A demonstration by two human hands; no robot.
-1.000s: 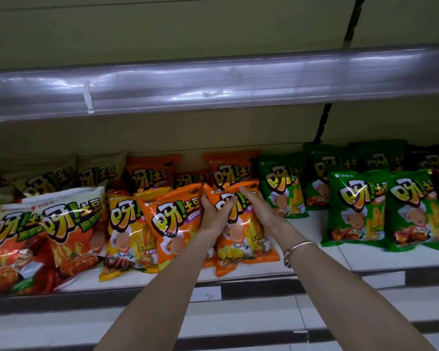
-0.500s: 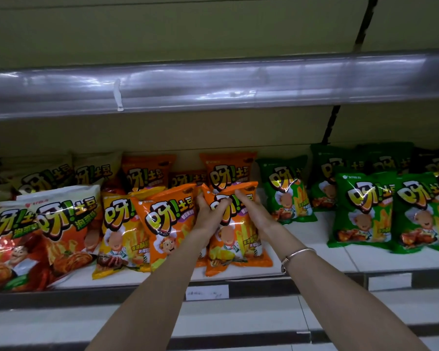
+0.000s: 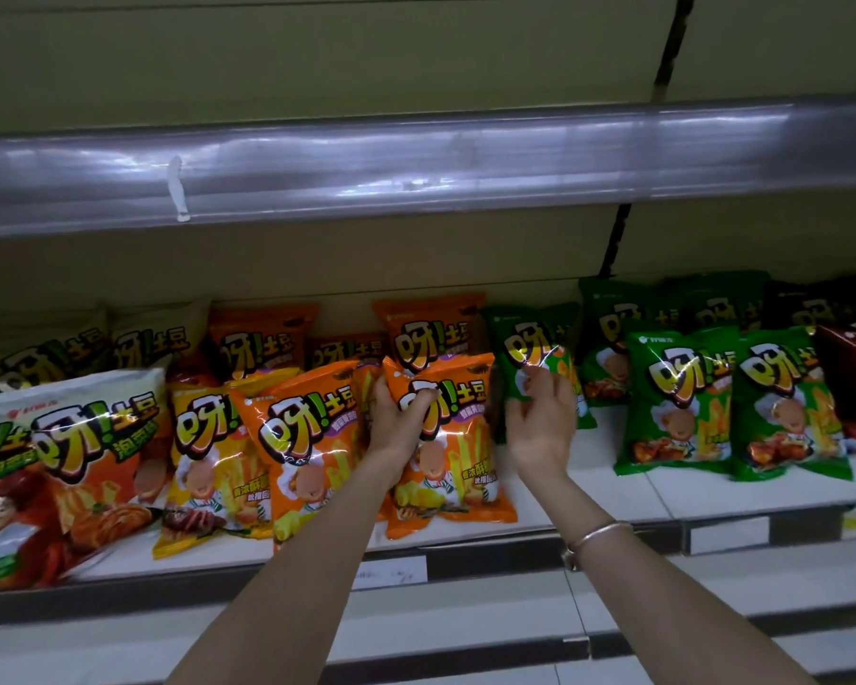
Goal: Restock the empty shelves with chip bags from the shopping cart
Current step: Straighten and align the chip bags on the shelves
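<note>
An orange chip bag (image 3: 460, 452) stands upright at the front of the white shelf (image 3: 614, 501), mid-frame. My left hand (image 3: 396, 427) grips its upper left corner, fingers curled over the top edge. My right hand (image 3: 539, 427) is off that bag, to its right, with loosely curled fingers in front of a green chip bag (image 3: 530, 338); it holds nothing that I can see. A second orange bag (image 3: 307, 437) leans against the left side of the held one. The shopping cart is out of view.
Yellow (image 3: 208, 447) and red-white bags (image 3: 85, 447) fill the shelf's left part, more green bags (image 3: 678, 402) the right. A shiny shelf rail (image 3: 416, 160) overhangs above. A lower shelf edge (image 3: 465, 635) runs beneath my forearms.
My right hand has let go of the orange bag's top and moved right, in front of the green bag. My left hand keeps its grip on the orange bag.
</note>
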